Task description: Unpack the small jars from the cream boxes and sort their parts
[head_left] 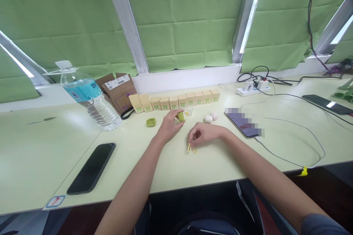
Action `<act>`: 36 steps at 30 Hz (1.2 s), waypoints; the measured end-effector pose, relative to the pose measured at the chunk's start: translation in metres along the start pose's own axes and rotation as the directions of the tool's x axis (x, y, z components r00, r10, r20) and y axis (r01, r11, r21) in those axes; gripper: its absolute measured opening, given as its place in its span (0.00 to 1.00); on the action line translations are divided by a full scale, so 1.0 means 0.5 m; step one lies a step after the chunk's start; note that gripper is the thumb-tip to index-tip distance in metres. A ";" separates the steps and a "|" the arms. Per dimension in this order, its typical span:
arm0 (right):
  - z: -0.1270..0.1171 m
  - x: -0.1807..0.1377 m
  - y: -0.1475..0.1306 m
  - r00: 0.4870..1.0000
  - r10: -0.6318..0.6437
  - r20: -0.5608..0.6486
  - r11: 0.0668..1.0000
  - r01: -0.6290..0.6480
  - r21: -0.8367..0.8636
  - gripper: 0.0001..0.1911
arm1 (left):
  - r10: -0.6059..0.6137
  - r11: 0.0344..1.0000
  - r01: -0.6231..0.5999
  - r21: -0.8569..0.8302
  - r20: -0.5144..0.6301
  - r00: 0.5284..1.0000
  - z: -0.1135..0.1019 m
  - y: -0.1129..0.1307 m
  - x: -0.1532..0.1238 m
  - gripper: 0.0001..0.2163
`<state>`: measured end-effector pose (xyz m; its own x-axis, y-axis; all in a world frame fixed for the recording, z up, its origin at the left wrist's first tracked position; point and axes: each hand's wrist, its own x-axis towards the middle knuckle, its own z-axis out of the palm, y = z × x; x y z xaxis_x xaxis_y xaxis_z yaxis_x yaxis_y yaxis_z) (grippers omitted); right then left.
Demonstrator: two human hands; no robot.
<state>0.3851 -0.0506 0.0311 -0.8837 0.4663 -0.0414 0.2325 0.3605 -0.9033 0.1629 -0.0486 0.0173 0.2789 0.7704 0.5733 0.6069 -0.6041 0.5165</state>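
Note:
My left hand [169, 126] is closed around a small olive-green case [181, 116], held just above the table. Pinched in the fingers of my right hand [202, 134] is a thin yellow cord loop [194, 150], which hangs down to the tabletop. Left of my left hand lies an open olive-green square piece [150, 122], hollow on top. A small clear piece with a yellow mark [188, 111] sits right behind the held case. To the right, a white earbud case [208, 119] and a pale pink one [214, 116] rest side by side.
A row of several small cream boxes [173, 102] stands at the back. On the left are a large water bottle [92, 97], a cardboard box [121, 93] and a black phone [92, 168]. A charging phone [244, 123] and a power strip [252, 90] with cables lie right.

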 end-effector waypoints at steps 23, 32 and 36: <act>0.002 0.021 0.020 0.891 0.019 -0.453 0.966 -0.134 -0.222 0.11 | -0.125 0.992 0.125 0.007 0.062 0.990 0.000 0.019 0.000 0.18; 0.005 0.018 0.008 0.905 0.055 -0.422 0.943 -0.186 -0.277 0.12 | -0.182 0.980 0.183 0.072 -0.027 0.983 -0.022 0.026 0.003 0.17; 0.005 0.019 0.008 0.903 0.062 -0.425 0.941 -0.195 -0.277 0.11 | -0.190 0.964 0.211 0.163 -0.138 0.972 -0.033 -0.007 0.011 0.07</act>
<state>0.3766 -0.0469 0.0262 -0.6109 0.7868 0.0881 0.5038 0.4722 -0.7233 0.1500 -0.0455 0.0291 0.0529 0.8354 0.5471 0.7649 -0.3861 0.5156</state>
